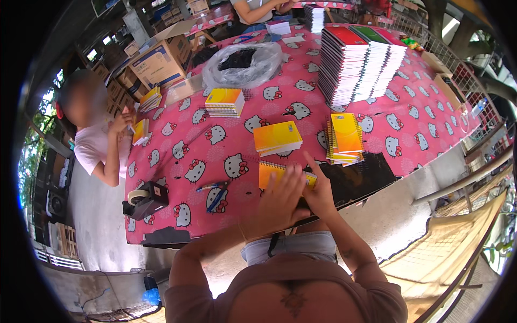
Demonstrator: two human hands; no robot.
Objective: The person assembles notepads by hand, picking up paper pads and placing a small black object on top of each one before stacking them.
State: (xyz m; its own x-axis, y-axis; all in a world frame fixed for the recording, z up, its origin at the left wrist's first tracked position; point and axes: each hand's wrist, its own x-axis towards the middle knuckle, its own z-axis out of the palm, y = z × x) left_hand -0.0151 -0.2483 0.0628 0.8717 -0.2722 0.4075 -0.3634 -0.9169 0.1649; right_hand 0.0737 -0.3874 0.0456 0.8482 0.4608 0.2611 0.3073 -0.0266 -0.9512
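Note:
A small yellow-orange spiral notebook lies near the table's front edge, its wire binding along the far side. My left hand rests over it with fingers stretched out, covering its middle. At the notebook's right end, my right hand grips the edge, thumb side up, its other fingers partly hidden. Just beyond the hands sits a short stack of yellow notebooks without visible coils on the near side. To the right stands another stack of yellow spiral notebooks, unevenly piled.
A tape dispenser and pens lie at left. Farther back are a yellow notebook stack, a plastic bag, a carton and tall notebook stacks. A co-worker handles notebooks at the left edge.

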